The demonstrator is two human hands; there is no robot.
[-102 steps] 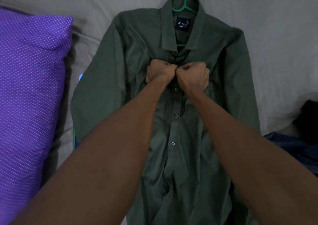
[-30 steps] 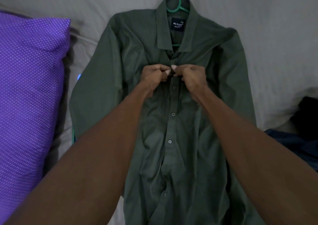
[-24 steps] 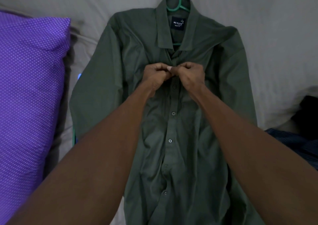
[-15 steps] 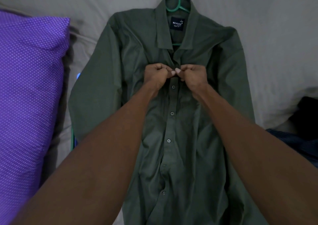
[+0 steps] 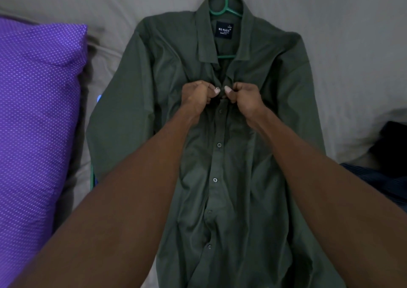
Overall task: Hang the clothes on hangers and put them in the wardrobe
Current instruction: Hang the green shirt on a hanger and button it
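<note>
Shirt: your dark olive-green long-sleeved button-up shirt [image 5: 253,155] lies flat, front up, down the centre of the frame, collar toward the top edge; a navy label reading "NO FUSS" sits inside the collar.
Hanger: the teal-green plastic hanger [image 5: 225,8] is inside the shirt, its hook poking out past the collar at the top centre and a short bar showing in the open neck.
Left hand: your left hand [image 5: 198,98] is curled at the upper placket just below the collar, thumb and fingers pinching the left edge of the shirt front.
Right hand: your right hand [image 5: 245,99] sits just beside it, thumb and fingers pinching the opposite edge of the placket; the thumb tips nearly meet.
Buttons: those lower down the placket, in the centre and lower centre of the frame, are fastened.
Surface: a pale grey wrinkled bedsheet [image 5: 352,45] lies under the shirt.
Left side of frame: a purple pillow with small white dots [image 5: 37,133].
Right edge of frame: a dark blue patterned garment [image 5: 378,182] with something black above it.
</note>
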